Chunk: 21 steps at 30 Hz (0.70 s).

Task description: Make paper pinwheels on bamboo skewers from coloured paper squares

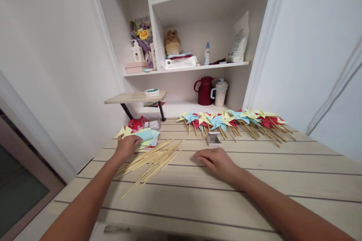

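One big plank table across the lower frame. Back along it, center to right, there's a long row of paper pinwheels in yellow, blue and red, all on sticks. Too overlapped for an exact count, but definitely more than ten.

Next biggest: one loose heap of bare wooden sticks, left of center. Well over a dozen, crossing each other too much to count. Then one stack of colored paper just beyond it, yellow and blue on top, sheets uncountable.

Two hands. The left hand is on that stack with its fingers bent; can't tell if it's pinching a sheet. The right hand is palm down over bare planks, fingers together and a bit curled; can't tell if anything's in it. One small open box sits just beyond it.

Around all that: one white shelf unit up top, one little raised stand left of center, one red jug beside one lidded cup, and one round tin on the stand.

As for stuff in the way, the stick heap lies between the hands, the left hand covers part of the paper, and the box partly blocks the pinwheel sticks.
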{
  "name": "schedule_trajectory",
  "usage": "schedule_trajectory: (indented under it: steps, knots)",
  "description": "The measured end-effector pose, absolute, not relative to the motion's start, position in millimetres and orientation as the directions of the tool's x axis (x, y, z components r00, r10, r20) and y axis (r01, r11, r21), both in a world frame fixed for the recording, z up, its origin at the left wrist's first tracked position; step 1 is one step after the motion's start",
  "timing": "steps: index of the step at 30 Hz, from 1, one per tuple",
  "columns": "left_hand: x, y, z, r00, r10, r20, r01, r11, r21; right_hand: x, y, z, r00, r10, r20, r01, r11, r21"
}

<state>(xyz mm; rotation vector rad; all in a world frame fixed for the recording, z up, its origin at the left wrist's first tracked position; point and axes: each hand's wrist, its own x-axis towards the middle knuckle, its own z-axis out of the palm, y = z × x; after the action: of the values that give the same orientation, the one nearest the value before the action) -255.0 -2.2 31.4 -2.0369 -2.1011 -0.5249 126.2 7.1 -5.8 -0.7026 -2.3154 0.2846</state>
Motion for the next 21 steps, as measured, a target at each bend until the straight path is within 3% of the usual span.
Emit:
schedule_trajectory:
  steps: [4,7,11,13,15,17,19,21]
  knots:
    - [-242,-5,39,-0.069,0.861,0.503,0.993,0.009,0.12,125,5,-3,-0.605,0.577,0.549,0.399,0.816,-0.418]
    - [-229,-9,51,-0.112,0.772,0.626,0.991,0.042,0.126,123,4,1,-0.503,0.678,0.536,0.358,0.728,-0.585]
    - [-191,-15,65,-0.133,0.665,0.735,0.985,0.008,0.171,116,3,6,-0.433,0.864,0.257,0.081,0.321,-0.944]
    - [-163,-21,67,-0.076,0.597,0.799,0.971,-0.138,0.196,113,4,8,-0.485,0.866,0.122,-0.144,0.059,-0.988]
    - [-133,-28,64,0.047,0.518,0.854,0.959,-0.262,0.105,113,4,10,-0.539,0.842,0.021,-0.298,-0.166,-0.94]
    - [-107,-35,58,0.263,0.44,0.859,0.924,-0.372,-0.092,115,5,13,-0.556,0.831,-0.029,-0.392,-0.293,-0.872]
    - [-86,-40,50,0.512,0.302,0.805,0.813,-0.473,-0.34,119,7,16,-0.534,0.843,-0.061,-0.454,-0.347,-0.821]
    - [-72,-41,41,0.656,0.205,0.727,0.701,-0.524,-0.484,124,11,18,-0.476,0.876,-0.079,-0.487,-0.338,-0.805]
